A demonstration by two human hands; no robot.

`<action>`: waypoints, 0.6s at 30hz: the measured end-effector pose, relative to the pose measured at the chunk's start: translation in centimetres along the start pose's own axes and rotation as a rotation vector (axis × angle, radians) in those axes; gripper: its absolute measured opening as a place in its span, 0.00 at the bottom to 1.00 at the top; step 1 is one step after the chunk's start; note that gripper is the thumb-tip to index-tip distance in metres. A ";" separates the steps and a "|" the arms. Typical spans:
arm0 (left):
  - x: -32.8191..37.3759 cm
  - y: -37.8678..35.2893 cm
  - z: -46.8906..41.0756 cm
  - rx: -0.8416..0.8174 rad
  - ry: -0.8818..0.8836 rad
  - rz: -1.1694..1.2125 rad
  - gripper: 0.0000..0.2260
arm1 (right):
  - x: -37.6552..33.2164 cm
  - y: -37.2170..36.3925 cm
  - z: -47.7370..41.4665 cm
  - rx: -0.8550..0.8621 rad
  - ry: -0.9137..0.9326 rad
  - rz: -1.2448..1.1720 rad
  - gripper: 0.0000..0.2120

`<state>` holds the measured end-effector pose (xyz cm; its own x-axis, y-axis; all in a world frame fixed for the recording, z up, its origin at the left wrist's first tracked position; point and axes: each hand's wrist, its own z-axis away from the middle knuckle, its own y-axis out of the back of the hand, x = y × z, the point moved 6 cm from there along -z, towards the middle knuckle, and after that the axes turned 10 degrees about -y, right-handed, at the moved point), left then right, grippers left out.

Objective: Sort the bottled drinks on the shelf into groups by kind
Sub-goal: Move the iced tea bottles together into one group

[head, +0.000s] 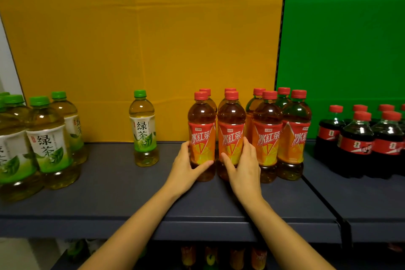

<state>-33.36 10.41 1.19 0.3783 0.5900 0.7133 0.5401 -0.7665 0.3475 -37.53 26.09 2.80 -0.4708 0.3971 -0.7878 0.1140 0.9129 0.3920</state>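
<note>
Both hands grip the two front-left bottles of the red-tea cluster on the dark grey shelf board [122, 195].

Bare board lies along the near edge in front of every bottle, and there is open room on both sides of the lone green-capped green-tea bottle [144, 129], which stands far back, well apart from the green-tea group [47, 140] at the left. The left hand [188, 166] curls round the red-capped amber tea bottle with orange-red label [201, 138], thumb across its front and fingers round its left side. The right hand [243, 164] clasps the neighbouring red-tea bottle [231, 136], thumb in front and fingers on its right. Both bottles stand upright and touch. The other red-tea bottles [282, 133] stand packed behind and to the right. The dark cola bottles [359, 140] stand further right, past a black divider strip [324, 199].
</note>
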 end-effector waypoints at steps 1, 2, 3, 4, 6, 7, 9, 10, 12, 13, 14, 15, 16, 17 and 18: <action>0.0 -0.2 0.0 -0.007 0.000 0.003 0.29 | -0.1 0.0 0.1 0.008 0.004 0.010 0.33; 0.0 -0.3 0.0 -0.011 -0.001 0.008 0.29 | -0.1 0.0 0.1 0.014 0.000 0.012 0.33; 0.0 -0.4 0.0 -0.013 0.001 0.010 0.29 | -0.1 0.0 0.2 0.020 -0.011 0.005 0.33; 0.0 -0.5 0.0 -0.014 0.000 0.011 0.29 | -0.1 0.1 0.2 0.026 -0.027 -0.013 0.33; 0.1 -0.7 0.0 -0.015 -0.001 0.013 0.29 | 0.0 0.2 0.1 0.039 -0.050 -0.043 0.33; 0.2 -0.8 0.0 -0.015 -0.002 0.012 0.29 | 0.0 0.3 0.1 0.042 -0.051 -0.044 0.33; 0.2 -0.8 0.0 -0.015 -0.004 0.001 0.29 | 0.1 0.5 0.3 0.035 -0.035 -0.035 0.33; 0.2 -0.8 0.0 -0.009 -0.009 -0.014 0.30 | 0.0 0.6 0.6 0.024 -0.017 -0.040 0.33; 0.3 -0.6 0.0 0.020 -0.028 -0.079 0.32 | -0.2 1.4 1.1 0.014 0.055 -0.089 0.31; 0.5 -0.5 0.0 0.039 -0.034 -0.116 0.33 | -0.4 2.2 1.2 0.033 0.112 -0.127 0.29; 0.7 -0.4 -0.1 0.054 -0.039 -0.145 0.34 | -0.7 3.4 1.2 0.075 0.176 -0.165 0.26; 0.9 -0.3 -0.2 0.064 -0.035 -0.158 0.35 | -0.9 4.9 1.0 0.142 0.238 -0.196 0.23; 0.9 -0.4 -0.3 0.067 -0.019 -0.151 0.38 | -0.8 6.6 0.5 0.224 0.287 -0.213 0.20; 1.0 -0.5 -0.5 0.071 0.007 -0.124 0.41 | -0.6 8.3 -0.3 0.308 0.308 -0.220 0.19; 1.0 -0.6 -0.6 0.081 0.035 -0.077 0.44 | -0.1 10.0 -1.3 0.380 0.294 -0.228 0.20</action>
<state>-33.82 11.33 2.05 0.3078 0.6363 0.7074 0.6263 -0.6952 0.3528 -37.44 35.01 7.40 -0.7398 0.1909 -0.6452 0.2630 0.9647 -0.0162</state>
